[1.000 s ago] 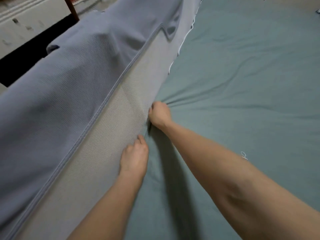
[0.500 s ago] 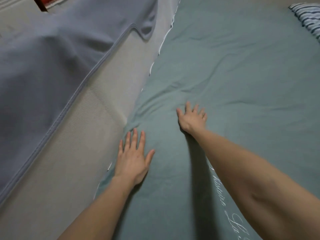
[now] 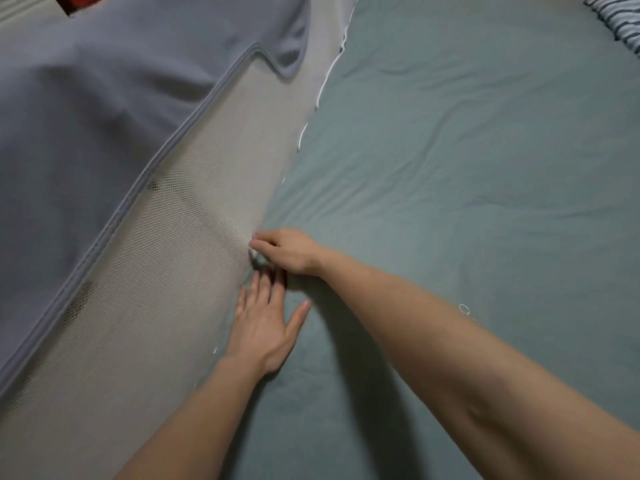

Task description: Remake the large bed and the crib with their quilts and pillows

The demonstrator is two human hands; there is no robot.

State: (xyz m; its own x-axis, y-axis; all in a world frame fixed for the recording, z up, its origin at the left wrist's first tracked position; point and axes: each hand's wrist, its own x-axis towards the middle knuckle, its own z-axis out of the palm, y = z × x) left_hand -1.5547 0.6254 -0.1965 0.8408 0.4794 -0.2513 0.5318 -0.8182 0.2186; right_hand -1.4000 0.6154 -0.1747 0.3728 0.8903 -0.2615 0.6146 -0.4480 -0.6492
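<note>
Tucking quilt (image 3: 450, 174) beside mesh rail (image 3: 194, 237)

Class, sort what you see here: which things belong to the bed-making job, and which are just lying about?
Part of the job:
teal sheet
left hand
right hand
striped pillow

Just there:
mesh rail
grey cloth
red object

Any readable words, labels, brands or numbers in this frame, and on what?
None readable. The green sheet bears a small white embroidered squiggle beside the right forearm, too small and covered to read. The mesh rail and grey cover show no text.
</note>
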